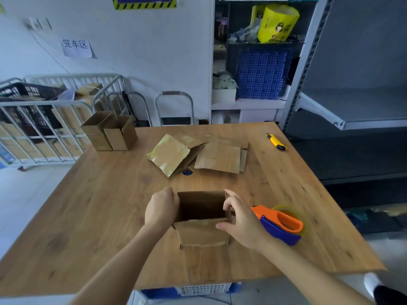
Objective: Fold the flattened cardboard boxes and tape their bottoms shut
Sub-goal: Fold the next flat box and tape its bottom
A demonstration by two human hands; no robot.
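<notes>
Wood-grain table (92,216) is shown with open board across its left half. Flattened cardboard boxes (217,157), some glazed with old tape, are heaped at far centre; two erected boxes (110,133) are stood at the far-left corner. An open-topped brown box (202,234) is held upright near the front edge, gripped by the curled left hand (161,209) and pinched at its right rim by the right hand (242,221). An orange-and-blue tape dispenser (279,225) is seen beside it, a yellow knife (276,142) far right.
</notes>
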